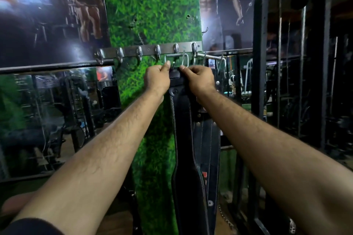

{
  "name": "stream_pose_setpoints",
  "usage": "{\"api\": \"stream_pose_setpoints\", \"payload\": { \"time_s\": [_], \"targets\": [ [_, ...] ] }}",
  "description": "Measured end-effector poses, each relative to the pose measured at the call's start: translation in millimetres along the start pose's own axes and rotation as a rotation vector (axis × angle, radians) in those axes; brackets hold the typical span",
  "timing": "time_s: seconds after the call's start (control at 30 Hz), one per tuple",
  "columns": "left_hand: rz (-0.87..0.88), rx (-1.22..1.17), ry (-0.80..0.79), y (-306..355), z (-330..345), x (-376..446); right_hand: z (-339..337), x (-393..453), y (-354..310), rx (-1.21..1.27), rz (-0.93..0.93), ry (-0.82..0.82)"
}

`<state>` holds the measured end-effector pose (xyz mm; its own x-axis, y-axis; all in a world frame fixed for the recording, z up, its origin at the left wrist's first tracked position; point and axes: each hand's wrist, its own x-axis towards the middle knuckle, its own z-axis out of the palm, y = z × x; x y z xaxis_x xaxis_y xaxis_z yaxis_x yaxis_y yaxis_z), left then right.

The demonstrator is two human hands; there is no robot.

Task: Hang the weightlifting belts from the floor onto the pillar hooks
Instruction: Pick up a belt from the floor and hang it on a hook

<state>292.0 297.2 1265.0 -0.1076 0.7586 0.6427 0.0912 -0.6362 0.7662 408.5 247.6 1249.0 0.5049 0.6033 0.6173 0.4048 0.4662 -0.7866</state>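
Gripping the long black leather belt (183,139) at its top, your left hand (157,80) and right hand (198,79) hold its buckle just under the steel hook rail (149,51). Another dark belt (208,139) hangs beside it; this one looks not yet hooked.

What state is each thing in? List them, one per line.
left hand: grips the belt's top end.
right hand: grips the same end.
black belt: hanging down, buckle raised to the hook rail.
second belt: hanging behind it.
left hooks: bare.
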Motion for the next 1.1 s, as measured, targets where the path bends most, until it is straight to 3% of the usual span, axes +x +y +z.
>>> {"api": "stream_pose_setpoints", "payload": {
  "time_s": [0.13, 0.33, 0.5, 0.6, 0.8, 0.93, 1.1],
  "targets": [
    [-0.002, 0.017, 0.043, 12, 13, 23, 5, 24, -13, -0.103, 0.030, 0.029],
    [-0.110, -0.014, 0.040, -23, 22, 30, 7, 27, 0, -0.352, 0.054, -0.050],
    [-0.203, -0.286, -0.055, -26, 10, -5, 9, -5, 14, -0.227, 0.096, -0.018],
    [-0.191, -0.344, -0.123, -38, 5, -33, 10, -29, 23, -0.143, -0.009, -0.010],
    [-0.150, -0.531, -0.099, -38, 4, -62, 3, -55, 37, -0.047, -0.138, -0.053],
    [-0.150, -0.545, -0.172, -53, 4, -85, -1, -62, 53, -0.125, -0.131, -0.054],
    [-0.152, -0.420, -0.178, -83, -3, -106, 1, -90, 98, 0.082, -0.016, -0.168]
  ]
}}
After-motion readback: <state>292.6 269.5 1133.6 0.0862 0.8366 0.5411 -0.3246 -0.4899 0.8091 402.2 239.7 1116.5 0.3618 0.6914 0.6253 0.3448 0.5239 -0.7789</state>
